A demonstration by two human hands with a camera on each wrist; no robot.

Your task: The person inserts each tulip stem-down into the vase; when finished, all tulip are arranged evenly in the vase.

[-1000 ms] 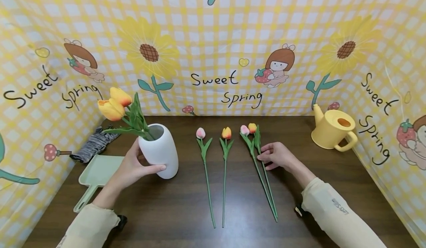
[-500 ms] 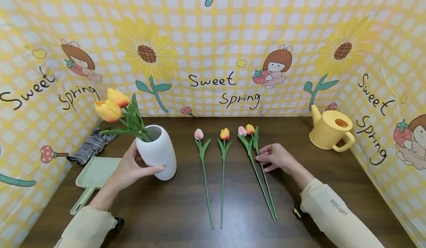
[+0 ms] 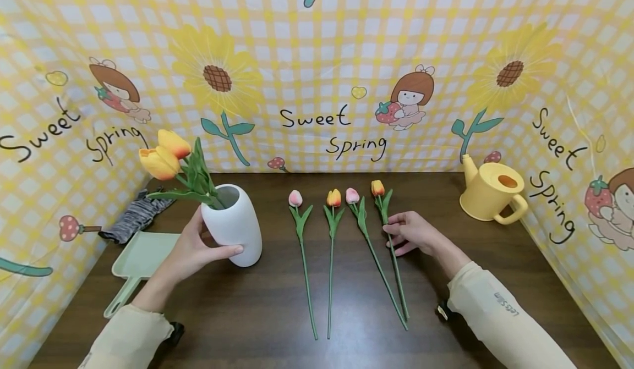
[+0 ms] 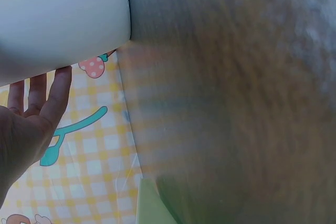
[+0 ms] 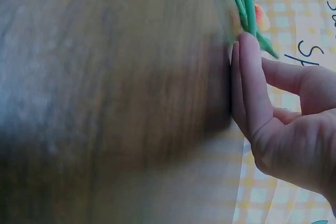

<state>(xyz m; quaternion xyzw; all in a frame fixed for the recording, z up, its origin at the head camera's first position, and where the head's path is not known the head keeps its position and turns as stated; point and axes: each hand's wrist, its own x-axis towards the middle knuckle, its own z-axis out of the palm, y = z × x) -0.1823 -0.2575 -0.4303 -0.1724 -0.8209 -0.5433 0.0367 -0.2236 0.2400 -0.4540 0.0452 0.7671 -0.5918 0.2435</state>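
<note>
My left hand [image 3: 197, 252] grips a white vase [image 3: 234, 229] from its left side, thumb across the front and fingers behind. Two yellow-orange tulips [image 3: 160, 163] stand in the vase and lean left over its rim. In the left wrist view, fingertips [image 4: 62, 80] rest along the vase wall [image 4: 68, 19]. On the right, my right hand [image 3: 413, 232] pinches the stem of a yellow-orange tulip [image 3: 378, 188] just below its leaves. Close to its left lies a pink tulip [image 3: 353, 196], their stems converging at the lower ends.
Another pink tulip [image 3: 295, 198] and an orange tulip [image 3: 334, 198] lie side by side mid-table. A yellow watering can [image 3: 490, 190] stands at the back right. A pale green dustpan [image 3: 145, 254] and a grey knitted cloth [image 3: 136, 215] lie at left. Patterned cloth [image 3: 317, 83] walls the table [image 3: 277, 314].
The right yellow-orange tulip's head has moved right and apart from the neighbouring pink one, whose head has shifted left. My left hand keeps its hold on the vase.
</note>
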